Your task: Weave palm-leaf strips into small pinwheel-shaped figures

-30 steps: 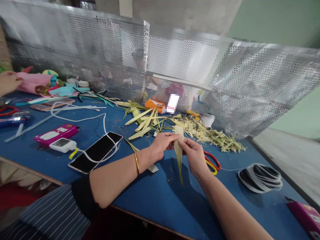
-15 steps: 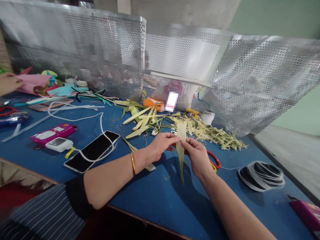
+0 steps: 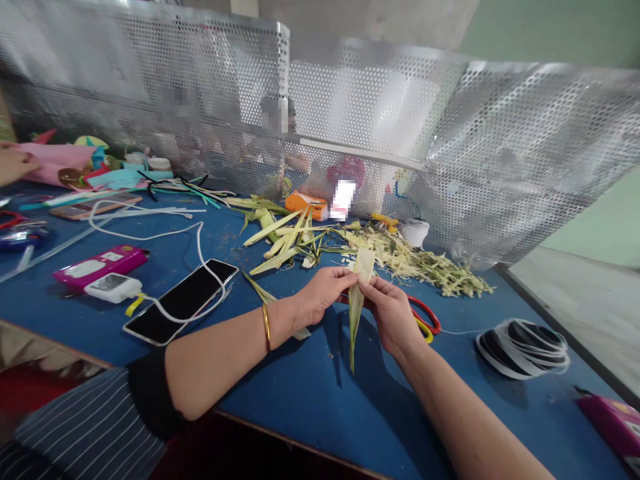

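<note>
A pale green corn husk strip [image 3: 355,310] hangs point-down above the blue table, its broad end upward. My left hand [image 3: 327,293] pinches its left edge between thumb and fingers. From the other side my right hand [image 3: 390,307] is closed on the same strip, thumb against it. Red- and yellow-handled scissors [image 3: 425,313] lie behind my right hand, their blades mostly hidden. Beyond my hands are loose husk leaves [image 3: 280,250] and a heap of shredded husk pieces [image 3: 425,267]. Another husk leaf [image 3: 257,288] lies partly behind my left wrist.
A phone [image 3: 181,301] with a white cable and a magenta device [image 3: 100,268] lie left. A coil of white strip [image 3: 523,348] sits right, beside a purple device [image 3: 610,423]. Perforated metal panels [image 3: 360,100] stand along the back. Another person's hand [image 3: 15,163] touches pink wrapping far left.
The lower tip of the husk strip has swung slightly left, and the strip now tilts. My hands keep their hold. The other person's hand has shifted left.
</note>
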Demonstrator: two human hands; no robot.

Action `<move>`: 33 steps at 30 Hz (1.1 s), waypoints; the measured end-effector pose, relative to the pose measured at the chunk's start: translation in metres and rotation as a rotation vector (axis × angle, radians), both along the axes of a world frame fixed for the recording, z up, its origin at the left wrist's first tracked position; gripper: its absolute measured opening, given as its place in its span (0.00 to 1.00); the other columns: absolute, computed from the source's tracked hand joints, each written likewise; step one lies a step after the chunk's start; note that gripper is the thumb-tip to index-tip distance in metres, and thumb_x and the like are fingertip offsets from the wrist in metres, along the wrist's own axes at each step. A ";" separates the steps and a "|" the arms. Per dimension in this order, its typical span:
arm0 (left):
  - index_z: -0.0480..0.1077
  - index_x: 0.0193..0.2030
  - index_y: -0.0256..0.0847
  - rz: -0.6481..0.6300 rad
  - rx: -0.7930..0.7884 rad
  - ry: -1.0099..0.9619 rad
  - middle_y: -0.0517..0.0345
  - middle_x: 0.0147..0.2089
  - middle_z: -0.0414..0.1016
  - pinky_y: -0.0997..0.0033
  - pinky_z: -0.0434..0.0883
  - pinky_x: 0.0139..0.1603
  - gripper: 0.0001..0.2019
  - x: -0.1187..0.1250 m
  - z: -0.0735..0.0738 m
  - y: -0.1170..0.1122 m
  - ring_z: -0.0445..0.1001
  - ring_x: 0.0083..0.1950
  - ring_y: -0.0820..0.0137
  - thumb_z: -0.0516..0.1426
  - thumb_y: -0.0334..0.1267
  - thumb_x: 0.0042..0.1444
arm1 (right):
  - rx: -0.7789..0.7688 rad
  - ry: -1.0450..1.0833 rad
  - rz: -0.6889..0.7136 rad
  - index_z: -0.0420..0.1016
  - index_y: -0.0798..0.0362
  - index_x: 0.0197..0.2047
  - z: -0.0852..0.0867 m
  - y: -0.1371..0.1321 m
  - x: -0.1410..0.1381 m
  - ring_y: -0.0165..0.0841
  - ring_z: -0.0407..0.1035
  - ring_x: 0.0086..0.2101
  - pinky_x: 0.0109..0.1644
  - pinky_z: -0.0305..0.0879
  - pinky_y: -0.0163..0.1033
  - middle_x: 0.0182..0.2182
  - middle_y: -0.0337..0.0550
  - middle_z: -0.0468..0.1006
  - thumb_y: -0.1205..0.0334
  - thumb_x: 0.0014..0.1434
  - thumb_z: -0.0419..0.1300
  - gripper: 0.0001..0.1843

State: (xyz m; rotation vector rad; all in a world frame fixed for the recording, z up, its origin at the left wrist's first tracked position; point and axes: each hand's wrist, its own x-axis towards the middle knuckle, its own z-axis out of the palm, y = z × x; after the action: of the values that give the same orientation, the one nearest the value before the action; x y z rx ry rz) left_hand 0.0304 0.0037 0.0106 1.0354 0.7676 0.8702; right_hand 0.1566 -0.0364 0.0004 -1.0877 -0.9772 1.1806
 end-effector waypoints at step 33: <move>0.68 0.23 0.37 0.254 -0.289 0.008 0.61 0.23 0.69 0.77 0.65 0.28 0.11 -0.006 -0.003 0.018 0.66 0.23 0.78 0.58 0.32 0.58 | 0.153 0.112 0.152 0.72 0.49 0.27 0.028 -0.006 0.012 0.36 0.70 0.35 0.45 0.67 0.44 0.27 0.40 0.73 0.51 0.52 0.65 0.11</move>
State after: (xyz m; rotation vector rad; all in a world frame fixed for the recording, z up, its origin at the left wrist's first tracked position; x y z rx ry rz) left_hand 0.0246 0.0213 0.0079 0.6955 1.0137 0.9384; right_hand 0.1682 -0.0424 0.0280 -0.8291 -1.0588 1.2538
